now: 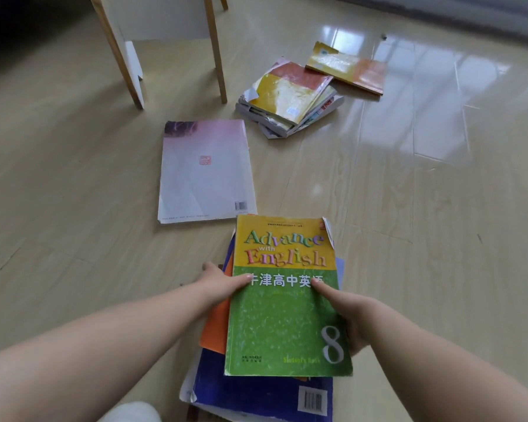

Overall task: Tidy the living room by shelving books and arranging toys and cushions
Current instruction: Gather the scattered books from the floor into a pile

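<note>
Both hands are on the green-and-yellow "Advance with English" student's book (pixel 284 318): the left hand (pixel 217 284) pinches its left edge and the right hand (pixel 348 312) its right edge, thumbs flat on the cover, the other fingers mostly hidden underneath. Directly under the fingers, an orange book (pixel 215 327) and a blue book (pixel 256 394) lie stacked beneath it. Just ahead of the left fingers, a pink-and-white book (pixel 206 175) lies flat on the floor (pixel 409 239). Farther out, a messy pile of books (pixel 290 95) sits with a yellow-orange book (pixel 348 68) just beyond it, wooden legs (pixel 217 50) standing to their left.
</note>
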A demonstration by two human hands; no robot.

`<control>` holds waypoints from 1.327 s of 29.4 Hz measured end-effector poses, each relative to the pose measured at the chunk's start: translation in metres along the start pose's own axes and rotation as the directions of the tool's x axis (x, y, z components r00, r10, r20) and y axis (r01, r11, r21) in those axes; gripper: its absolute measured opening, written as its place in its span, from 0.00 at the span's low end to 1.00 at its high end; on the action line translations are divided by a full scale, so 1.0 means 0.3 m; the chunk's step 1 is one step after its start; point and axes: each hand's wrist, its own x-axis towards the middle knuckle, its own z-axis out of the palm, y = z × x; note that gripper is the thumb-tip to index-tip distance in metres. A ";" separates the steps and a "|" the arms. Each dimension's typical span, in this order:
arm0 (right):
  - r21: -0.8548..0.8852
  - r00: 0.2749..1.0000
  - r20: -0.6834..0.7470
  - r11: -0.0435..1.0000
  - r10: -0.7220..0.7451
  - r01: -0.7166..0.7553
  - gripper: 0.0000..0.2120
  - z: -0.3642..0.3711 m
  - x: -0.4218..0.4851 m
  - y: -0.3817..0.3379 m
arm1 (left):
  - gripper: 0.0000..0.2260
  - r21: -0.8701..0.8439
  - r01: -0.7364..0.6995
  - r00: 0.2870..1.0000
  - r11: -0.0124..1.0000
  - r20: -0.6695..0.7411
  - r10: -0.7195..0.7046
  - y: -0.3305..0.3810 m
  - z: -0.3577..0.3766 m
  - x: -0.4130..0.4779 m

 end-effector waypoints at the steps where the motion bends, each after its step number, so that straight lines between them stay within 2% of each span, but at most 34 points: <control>1: -0.017 1.000 0.000 1.000 0.008 -0.008 0.46 0.003 -0.001 0.002 | 0.44 -0.009 0.014 1.000 1.000 -0.028 -0.014 0.008 0.019 -0.007; 4: 0.011 0.993 -0.037 0.994 -0.108 0.108 0.47 0.029 0.003 0.019 | 0.48 -0.111 0.065 0.992 0.992 -0.100 -0.076 0.007 0.040 -0.017; 8: 0.180 0.943 -0.197 0.936 -0.268 0.303 0.50 0.086 0.035 0.026 | 0.49 -0.202 0.090 0.995 0.975 -0.029 -0.097 -0.013 0.014 0.025; 10: 0.205 0.946 -0.152 0.928 -0.285 0.312 0.50 0.111 0.047 0.027 | 0.42 -0.244 0.077 0.997 0.967 0.031 -0.072 -0.014 -0.007 0.023; 12: 0.213 0.951 -0.067 0.927 -0.302 0.309 0.45 0.129 0.032 0.026 | 0.33 -0.256 0.076 0.995 0.964 0.081 -0.057 -0.010 -0.031 0.015; 16: 0.178 0.948 0.004 0.933 -0.318 0.312 0.36 0.128 0.019 0.013 | 0.35 -0.224 0.089 0.990 0.970 0.129 -0.061 -0.013 -0.054 0.021; 20: 0.173 0.943 0.024 0.931 -0.331 0.323 0.37 0.112 0.014 0.011 | 0.31 -0.234 0.101 0.984 0.967 0.168 -0.062 -0.029 -0.058 0.026; 23: 0.231 0.934 0.087 0.919 -0.347 0.320 0.25 0.093 0.003 0.011 | 0.28 -0.264 0.125 0.975 0.956 0.210 -0.070 -0.038 -0.068 0.040; 25: 0.267 0.934 0.120 0.917 -0.338 0.297 0.21 0.089 -0.007 0.009 | 0.24 -0.259 0.139 0.967 0.956 0.242 -0.075 -0.036 -0.075 0.042; 29: 0.285 0.930 0.141 0.914 -0.339 0.290 0.19 0.093 -0.011 0.006 | 0.14 -0.284 0.155 0.953 0.946 0.294 -0.067 -0.030 -0.082 0.050; 34: 0.314 0.929 0.117 0.901 -0.350 0.300 0.19 0.061 0.005 -0.006 | 0.25 -0.331 0.130 0.938 0.935 0.347 -0.007 -0.020 -0.069 0.040; 37: 0.349 0.927 0.072 0.880 -0.368 0.323 0.17 0.043 0.028 -0.013 | 0.11 -0.385 0.135 0.933 0.913 0.361 0.014 -0.003 -0.043 0.044; 39: 0.370 0.921 0.019 0.859 -0.389 0.355 0.16 0.036 0.038 -0.029 | 0.08 -0.435 0.143 0.934 0.889 0.355 0.024 0.014 -0.021 0.052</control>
